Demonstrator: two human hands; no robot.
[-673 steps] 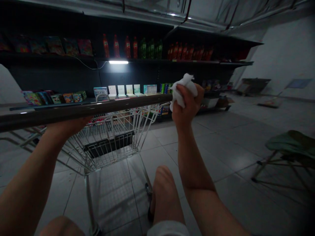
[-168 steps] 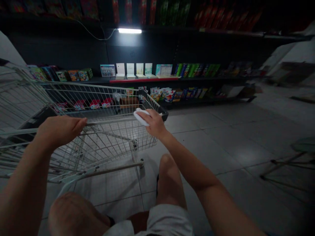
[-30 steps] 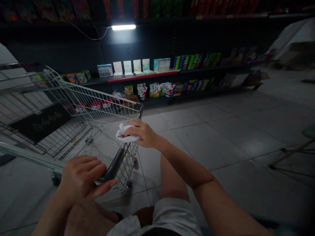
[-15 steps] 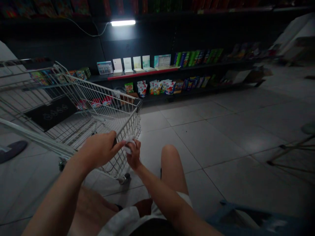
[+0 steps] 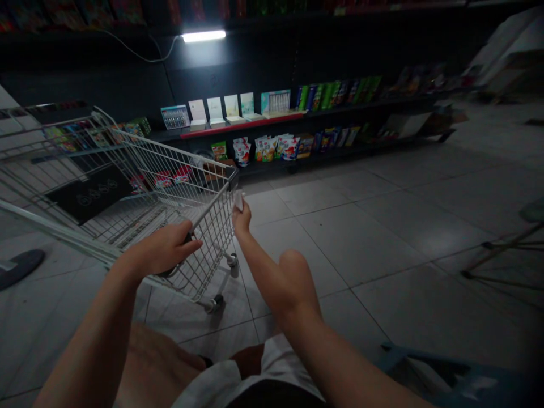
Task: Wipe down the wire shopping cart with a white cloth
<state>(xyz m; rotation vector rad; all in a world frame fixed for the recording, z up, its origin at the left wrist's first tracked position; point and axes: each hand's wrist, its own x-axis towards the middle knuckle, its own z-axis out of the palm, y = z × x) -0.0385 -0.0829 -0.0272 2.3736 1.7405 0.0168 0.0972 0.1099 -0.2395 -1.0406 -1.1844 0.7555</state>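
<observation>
My right hand (image 5: 241, 219) is raised beside the front corner of a wire shopping cart (image 5: 182, 153), pinching a small white tissue (image 5: 238, 200) that sticks up from its fingers. My left hand (image 5: 164, 247) lies over the cart's dark handle (image 5: 187, 238), and the fingers cover most of that bar. The cart stands in front of me, turned to the left, and holds a dark flat panel (image 5: 89, 192) inside its basket. My right hand is not touching the cart.
Low black shelves (image 5: 238, 127) hold cards, books and snack packets. A lit tube lamp (image 5: 204, 36) hangs above them. Grey floor tiles (image 5: 340, 226) spread to the right, with a folding stool's legs (image 5: 501, 255) at the right and a blue object (image 5: 442, 374) near my feet.
My right hand has moved away from my left hand, forward to the cart's front corner, with the tissue now pinched upright. My left hand remains on the handle.
</observation>
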